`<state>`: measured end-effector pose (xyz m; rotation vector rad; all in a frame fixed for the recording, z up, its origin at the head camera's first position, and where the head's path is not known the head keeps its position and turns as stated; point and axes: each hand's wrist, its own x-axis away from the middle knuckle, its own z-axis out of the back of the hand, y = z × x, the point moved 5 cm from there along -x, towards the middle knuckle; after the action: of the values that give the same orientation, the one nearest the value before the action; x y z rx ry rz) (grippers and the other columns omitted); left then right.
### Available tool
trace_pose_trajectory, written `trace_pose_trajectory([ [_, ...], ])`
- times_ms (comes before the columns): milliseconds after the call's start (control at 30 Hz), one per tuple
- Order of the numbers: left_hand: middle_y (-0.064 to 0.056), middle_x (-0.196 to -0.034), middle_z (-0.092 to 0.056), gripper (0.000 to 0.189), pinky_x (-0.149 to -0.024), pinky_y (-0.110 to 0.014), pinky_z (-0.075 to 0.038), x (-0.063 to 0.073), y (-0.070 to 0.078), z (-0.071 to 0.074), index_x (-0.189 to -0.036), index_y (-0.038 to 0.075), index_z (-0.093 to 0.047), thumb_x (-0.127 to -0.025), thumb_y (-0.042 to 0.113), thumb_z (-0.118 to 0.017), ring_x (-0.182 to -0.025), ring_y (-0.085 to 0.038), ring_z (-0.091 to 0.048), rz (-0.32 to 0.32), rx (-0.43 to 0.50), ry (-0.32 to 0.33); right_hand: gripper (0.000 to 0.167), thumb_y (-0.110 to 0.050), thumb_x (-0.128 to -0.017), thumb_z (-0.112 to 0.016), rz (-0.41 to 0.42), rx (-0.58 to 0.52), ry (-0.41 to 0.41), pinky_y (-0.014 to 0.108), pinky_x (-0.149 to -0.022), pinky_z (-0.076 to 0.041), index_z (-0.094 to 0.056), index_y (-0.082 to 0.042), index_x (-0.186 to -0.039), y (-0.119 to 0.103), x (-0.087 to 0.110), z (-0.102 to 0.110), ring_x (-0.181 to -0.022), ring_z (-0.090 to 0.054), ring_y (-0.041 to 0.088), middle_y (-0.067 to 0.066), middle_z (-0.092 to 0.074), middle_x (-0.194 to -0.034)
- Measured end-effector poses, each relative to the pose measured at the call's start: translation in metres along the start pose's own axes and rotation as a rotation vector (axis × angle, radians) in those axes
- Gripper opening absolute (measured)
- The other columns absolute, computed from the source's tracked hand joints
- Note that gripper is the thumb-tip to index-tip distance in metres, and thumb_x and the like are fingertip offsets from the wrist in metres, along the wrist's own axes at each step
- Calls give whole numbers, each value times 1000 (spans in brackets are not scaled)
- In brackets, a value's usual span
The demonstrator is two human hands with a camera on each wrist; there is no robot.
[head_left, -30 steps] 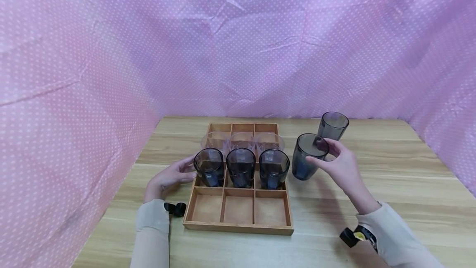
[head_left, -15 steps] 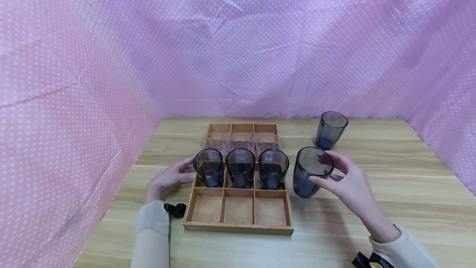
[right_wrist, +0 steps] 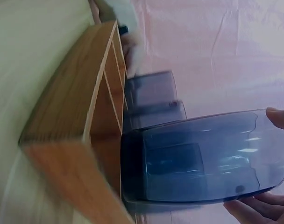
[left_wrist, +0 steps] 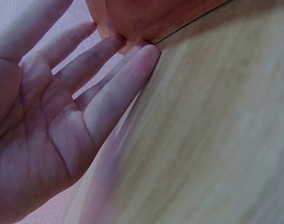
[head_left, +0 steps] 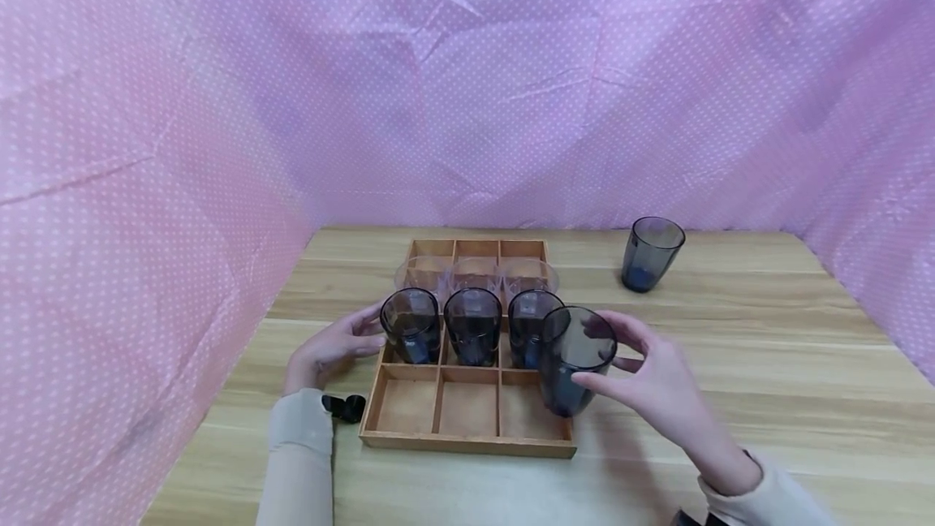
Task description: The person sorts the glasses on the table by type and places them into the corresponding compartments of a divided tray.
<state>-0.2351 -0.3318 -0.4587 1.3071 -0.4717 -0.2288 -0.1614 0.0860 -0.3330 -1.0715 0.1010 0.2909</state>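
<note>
My right hand grips a smoky dark drinking glass near its rim, thumb on the near side and fingers behind. The glass tilts over the front right compartment of a wooden divided tray. In the right wrist view its base overlaps the tray's edge. Three more dark glasses stand in a row in the tray, the right one partly hidden behind the held glass. My left hand rests at the tray's left side; in the left wrist view its extended fingertips touch the tray wall.
Behind the dark row stand three clear glasses in the tray. Another dark glass stands on the wooden table at the back right. A pink dotted cloth hangs around the table.
My right hand has brought the glass nearer and then left, from beside the tray to over its front right compartment. The left hand has stayed in place.
</note>
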Motion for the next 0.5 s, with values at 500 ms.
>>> trace_pose_trajectory([
  [500, -22, -160, -15, 86, -98, -21, -49, -1, -1, 2, -156, 8, -11, -91, 18, -66, -139, -35, -35, 17, -2, 3, 68, -17, -63, -91, 43, -156, -107, 22, -84, -56, -61, -7, -123, -30, -9, -67, -109, -62, 23, 9, -69, -114],
])
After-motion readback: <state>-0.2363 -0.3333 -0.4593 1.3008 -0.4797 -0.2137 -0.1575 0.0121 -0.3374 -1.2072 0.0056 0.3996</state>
